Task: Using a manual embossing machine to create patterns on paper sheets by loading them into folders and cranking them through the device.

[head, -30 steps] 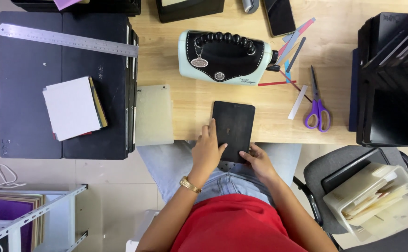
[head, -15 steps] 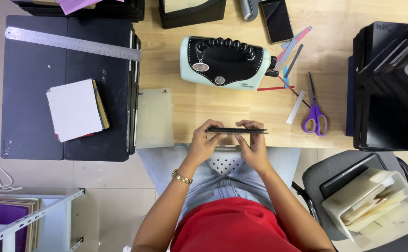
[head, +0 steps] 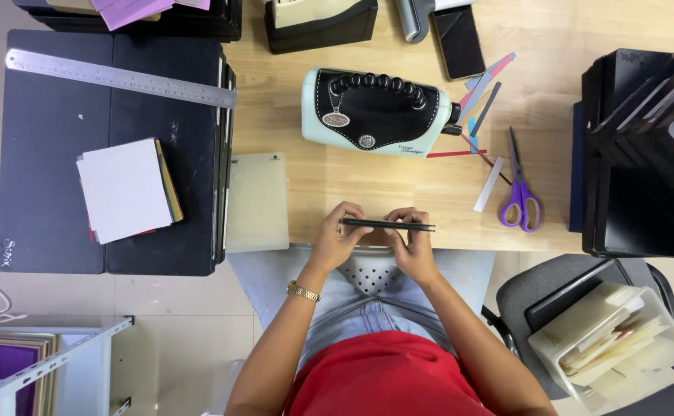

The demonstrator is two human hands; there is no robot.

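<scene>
Over our wooden bench (head: 352, 185), our left hand (head: 338, 237) and right hand (head: 412, 245) pinch a thin black plate (head: 388, 226) edge-up, lying left to right.

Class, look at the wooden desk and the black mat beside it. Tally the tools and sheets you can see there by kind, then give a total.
Metal ruler: 1
Purple-handled scissors: 1
Mint and black die-cutting machine: 1
Clear plastic plate: 1
Stack of white paper: 1
Thin black plate, seen edge-on between the left hand and right hand: 1
Total: 6
</scene>
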